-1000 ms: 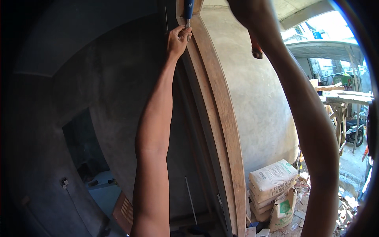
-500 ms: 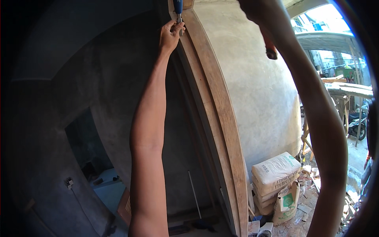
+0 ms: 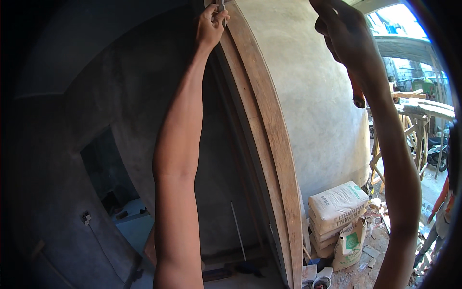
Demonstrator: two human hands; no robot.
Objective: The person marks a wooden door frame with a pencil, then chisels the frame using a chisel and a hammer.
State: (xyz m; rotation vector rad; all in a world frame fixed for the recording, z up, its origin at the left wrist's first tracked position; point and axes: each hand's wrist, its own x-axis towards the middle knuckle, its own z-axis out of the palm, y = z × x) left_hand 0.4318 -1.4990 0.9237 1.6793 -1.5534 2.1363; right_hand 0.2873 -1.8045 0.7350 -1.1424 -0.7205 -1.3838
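Note:
High up at the wooden door frame, my left hand is closed around the metal blade of a chisel. The chisel's blue handle lies beyond the upper edge of the picture. Its blade is against or very near the frame's wood; I cannot tell whether it touches. To the right, in front of the plastered wall, my raised right hand is wrapped round the orange handle of a tool. The lower end of that handle sticks out below the fist, while the tool's head is out of view.
Stacked paper sacks stand by the pale wall at lower right, beside a small bucket and scattered rubble. Farther right are a timber trestle and part of another person. Left of the frame lies a dark room with an outlet.
My right hand has swung down and to the right, with the orange handle now lower. The chisel and left hand sit higher in view, and the blue handle has left the picture.

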